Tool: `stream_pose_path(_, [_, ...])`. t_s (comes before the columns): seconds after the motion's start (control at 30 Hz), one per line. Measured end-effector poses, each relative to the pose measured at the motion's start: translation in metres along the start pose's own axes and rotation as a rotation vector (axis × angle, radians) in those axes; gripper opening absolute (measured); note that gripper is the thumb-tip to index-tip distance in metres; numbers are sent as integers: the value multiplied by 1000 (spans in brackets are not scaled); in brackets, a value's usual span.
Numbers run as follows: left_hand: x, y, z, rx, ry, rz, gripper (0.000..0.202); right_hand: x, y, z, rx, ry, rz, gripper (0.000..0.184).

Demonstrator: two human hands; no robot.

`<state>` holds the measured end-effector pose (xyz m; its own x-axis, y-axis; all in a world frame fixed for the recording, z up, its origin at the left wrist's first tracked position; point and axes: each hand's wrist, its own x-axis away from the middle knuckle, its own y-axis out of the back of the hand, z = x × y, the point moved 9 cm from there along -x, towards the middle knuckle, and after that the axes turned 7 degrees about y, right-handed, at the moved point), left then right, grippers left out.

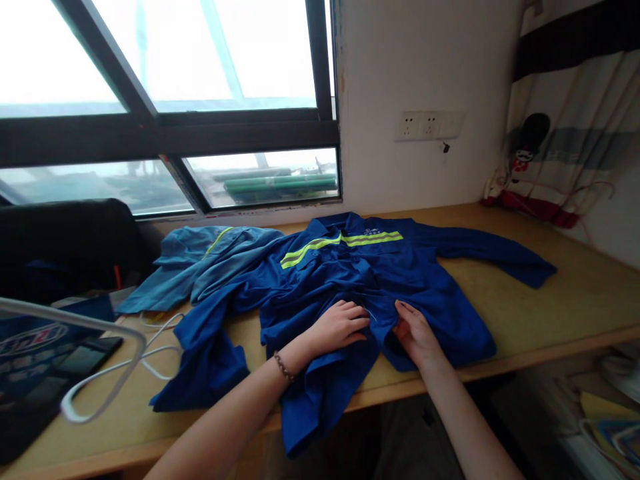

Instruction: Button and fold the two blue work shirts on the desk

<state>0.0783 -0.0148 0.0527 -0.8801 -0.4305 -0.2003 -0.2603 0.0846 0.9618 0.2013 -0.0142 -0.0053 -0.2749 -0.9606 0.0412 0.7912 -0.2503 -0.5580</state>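
Note:
A dark blue work jacket (445,293) with yellow-green and grey reflective bands across its chest lies spread over the table, collar towards the wall. One sleeve stretches to the right; the other is bent down on the left. Part of its lower front hangs over the table's near edge. My right hand (414,333) pinches the front edge of the jacket near the hem, thumb on top. Just left of it, my left hand (338,327) is curled on the other front part, fingers closed on the cloth; their tips are partly hidden.
A lighter blue garment (240,257) lies behind the left sleeve. White cable (163,350) and a white curved bar (107,327) are at left, near a dark phone-like slab (95,353). The wooden table (540,320) meets a wall with sockets (425,125); a curtain (565,113) hangs at right.

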Motion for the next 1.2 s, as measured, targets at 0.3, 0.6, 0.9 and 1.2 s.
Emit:
stream_pose_path(0.3, [4, -8, -11, 228, 33, 46, 15, 15, -24, -1, 184, -42, 240, 29])
stream_pose_path(0.6, [9, -14, 17, 598, 241, 51, 3, 72, -85, 15, 1093, 341, 519, 10])
stream_pose_path(0.9, [14, -20, 22, 870, 325, 142, 13, 67, -63, 11, 1528, 436, 567, 28])
stream_pose_path(1.2, [16, -26, 13, 1077, 345, 185, 20, 58, -74, 27, 1375, 579, 379, 25])
